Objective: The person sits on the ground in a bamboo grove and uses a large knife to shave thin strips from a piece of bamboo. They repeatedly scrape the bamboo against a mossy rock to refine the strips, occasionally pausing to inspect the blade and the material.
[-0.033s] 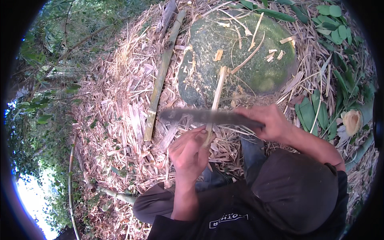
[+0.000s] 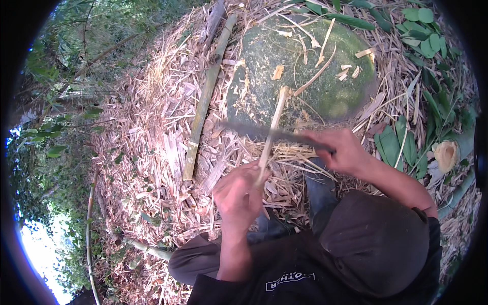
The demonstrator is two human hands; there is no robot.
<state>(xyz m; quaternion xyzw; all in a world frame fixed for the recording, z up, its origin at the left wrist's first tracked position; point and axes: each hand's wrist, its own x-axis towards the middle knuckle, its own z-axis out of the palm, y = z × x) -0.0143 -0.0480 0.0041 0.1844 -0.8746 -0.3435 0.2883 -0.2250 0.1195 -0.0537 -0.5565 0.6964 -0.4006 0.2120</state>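
Observation:
My left hand (image 2: 239,195) is closed around the near end of a thin pale bamboo strip (image 2: 273,127). The strip rises away from me, and its far tip rests on a large mossy green rock (image 2: 310,86). My right hand (image 2: 345,150) grips the handle of a long dark knife (image 2: 254,131). The blade points left, crosses the strip just above my left hand, and is blurred. Pale chips and slivers lie on top of the rock.
A green bamboo pole (image 2: 203,107) lies on the ground left of the rock, amid a thick litter of dry shavings (image 2: 152,152). Green leaves (image 2: 396,147) and a cut stump (image 2: 447,155) are at right. My dark-trousered knee (image 2: 376,244) fills the lower right.
The knife and my right hand have shifted slightly to the right across the strip. My left hand and the strip stay where they were.

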